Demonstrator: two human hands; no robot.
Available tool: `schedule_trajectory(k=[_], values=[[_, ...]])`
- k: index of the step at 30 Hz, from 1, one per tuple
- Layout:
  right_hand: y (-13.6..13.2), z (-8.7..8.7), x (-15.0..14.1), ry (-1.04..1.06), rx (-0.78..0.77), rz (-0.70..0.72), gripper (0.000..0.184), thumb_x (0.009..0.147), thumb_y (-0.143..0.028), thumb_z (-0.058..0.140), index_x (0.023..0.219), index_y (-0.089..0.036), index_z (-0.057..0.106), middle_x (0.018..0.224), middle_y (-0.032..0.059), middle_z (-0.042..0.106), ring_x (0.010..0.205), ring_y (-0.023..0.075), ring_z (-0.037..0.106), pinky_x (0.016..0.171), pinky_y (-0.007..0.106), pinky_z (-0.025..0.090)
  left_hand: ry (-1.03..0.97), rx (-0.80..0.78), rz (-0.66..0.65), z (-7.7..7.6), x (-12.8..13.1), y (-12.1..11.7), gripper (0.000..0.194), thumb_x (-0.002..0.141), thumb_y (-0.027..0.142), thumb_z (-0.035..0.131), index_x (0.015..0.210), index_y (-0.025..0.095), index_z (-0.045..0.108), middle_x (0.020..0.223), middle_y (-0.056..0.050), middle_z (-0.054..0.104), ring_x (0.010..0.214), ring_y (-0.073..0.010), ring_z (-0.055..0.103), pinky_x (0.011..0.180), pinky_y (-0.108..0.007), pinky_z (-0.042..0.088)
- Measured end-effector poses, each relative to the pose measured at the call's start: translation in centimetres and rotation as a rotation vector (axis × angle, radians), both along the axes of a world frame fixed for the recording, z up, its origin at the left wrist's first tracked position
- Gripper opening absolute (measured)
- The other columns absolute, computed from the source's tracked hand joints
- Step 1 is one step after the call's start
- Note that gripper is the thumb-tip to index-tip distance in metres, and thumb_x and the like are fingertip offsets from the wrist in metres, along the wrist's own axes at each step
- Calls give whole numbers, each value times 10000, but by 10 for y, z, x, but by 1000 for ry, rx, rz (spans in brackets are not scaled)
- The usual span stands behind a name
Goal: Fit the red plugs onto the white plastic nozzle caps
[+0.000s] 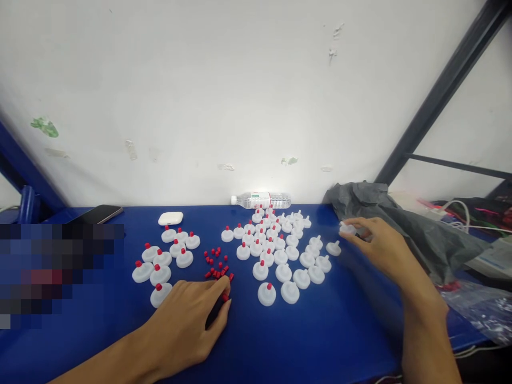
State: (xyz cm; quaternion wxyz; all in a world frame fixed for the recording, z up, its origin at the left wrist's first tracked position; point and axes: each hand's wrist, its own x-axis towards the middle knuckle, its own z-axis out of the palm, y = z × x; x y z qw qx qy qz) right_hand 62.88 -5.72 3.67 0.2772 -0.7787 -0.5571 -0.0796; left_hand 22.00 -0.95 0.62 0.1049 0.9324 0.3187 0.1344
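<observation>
My left hand [192, 312] is closed in a pinch, with a small red cap [225, 297] between thumb and forefinger. Just beyond its fingertips lies a loose pile of red caps [218, 273]. At the right, my right hand [372, 242] grips a white spouted lid [347, 228] by its edge; the fingers partly cover it. Many similar white lids [301, 278] stand spout-up in the middle, several of them topped with red caps. Another group of red-capped lids [160, 274] sits to the left, its nearest one beside my left hand.
A clear plastic bottle [262, 200] lies along the wall. A white oval case [170, 218] and a dark phone [98, 214] rest at the back left of the blue table [312, 341]. A grey plastic bag [416, 226] and cables [460, 213] crowd the right side.
</observation>
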Motion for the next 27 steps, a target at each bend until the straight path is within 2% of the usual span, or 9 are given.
schedule_trajectory(k=[5, 9, 12, 15, 17, 20, 21, 25, 27], values=[[0, -6, 14, 121, -84, -105, 317, 769, -466, 624, 963, -241, 735, 929, 77, 765, 834, 293, 719, 734, 388, 527, 15, 7, 42, 0, 0, 1, 139, 995, 280, 394, 908, 240, 495, 745, 25, 673, 611, -188, 623, 565, -307, 302], [-1, -15, 24, 154, -201, -69, 265, 779, -426, 608, 914, -252, 755, 937, 80, 786, 868, 318, 738, 771, 413, 546, 19, -7, 64, 1, -1, 2, 132, 998, 283, 395, 948, 240, 509, 777, 16, 688, 638, -195, 643, 581, -311, 322], [0, -19, 21, 235, -202, 48, 357, 838, -422, 550, 1101, -250, 719, 1037, 90, 782, 914, 309, 748, 849, 428, 556, 29, -9, 66, 2, -1, 1, 135, 997, 285, 390, 968, 240, 514, 787, 11, 692, 635, -198, 644, 582, -313, 329], [2, -19, 12, 332, -178, 162, 479, 888, -353, 471, 1345, -247, 569, 1162, 102, 751, 967, 271, 748, 905, 414, 555, 43, -9, 72, 1, -1, 1, 143, 995, 292, 387, 974, 242, 519, 779, 9, 692, 631, -203, 646, 578, -312, 334], [3, -14, 6, 261, -157, 101, 495, 890, -318, 457, 1369, -234, 547, 1177, 119, 740, 1006, 286, 735, 911, 432, 549, 49, -14, 81, 1, -1, 2, 149, 997, 296, 385, 995, 244, 525, 770, 11, 692, 633, -205, 651, 577, -309, 340], [-1, 3, -8, 110, -70, -87, 400, 885, -314, 478, 1245, -228, 629, 1056, 109, 759, 964, 309, 730, 881, 453, 543, 45, -33, 98, 0, 0, 3, 170, 1000, 293, 383, 1069, 253, 533, 747, 19, 688, 638, -205, 660, 579, -300, 355], [-4, 11, -14, 103, -36, -88, 361, 889, -331, 491, 1204, -246, 647, 1013, 84, 762, 928, 294, 733, 859, 436, 548, 41, -40, 102, 0, 0, 4, 179, 1000, 292, 383, 1088, 257, 535, 743, 21, 687, 641, -204, 663, 580, -297, 360], [-22, 39, -51, 152, 1, 162, 343, 900, -489, 559, 1171, -315, 677, 929, 16, 761, 853, 250, 724, 772, 366, 563, 30, -58, 119, 1, 1, 5, 200, 1002, 284, 378, 1122, 272, 538, 784, 21, 702, 668, -201, 679, 588, -292, 373], [-31, 44, -75, 180, -135, 362, 375, 931, -527, 558, 1234, -332, 663, 950, 6, 759, 868, 228, 715, 772, 336, 556, 35, -63, 125, 1, 1, 4, 203, 999, 285, 384, 1139, 276, 531, 748, 30, 684, 663, -202, 675, 590, -291, 373]])
